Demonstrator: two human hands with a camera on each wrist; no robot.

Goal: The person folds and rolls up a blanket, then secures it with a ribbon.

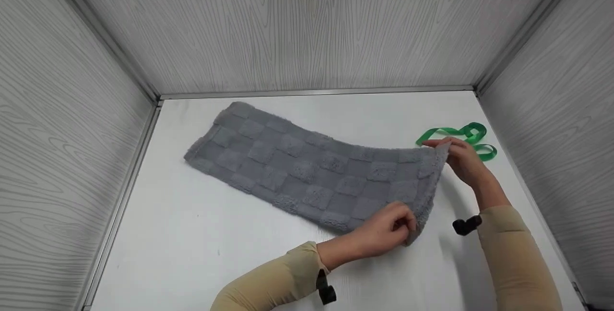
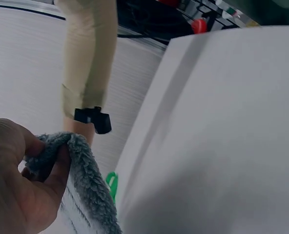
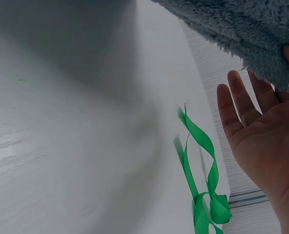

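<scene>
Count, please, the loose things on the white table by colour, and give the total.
Grey: 1, the grey checked terry towel, both hands lifting its end
Green: 1, the green satin ribbon
Total: 2

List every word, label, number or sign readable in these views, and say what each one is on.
None can be read. The grey towel, the green ribbon, the white table and the wood-grain walls carry no print. The cluttered gear at the top of the left wrist view is too blurred to read.

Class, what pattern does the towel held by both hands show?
The towel has a grey checkerboard pattern, clearest in the head view.
</scene>
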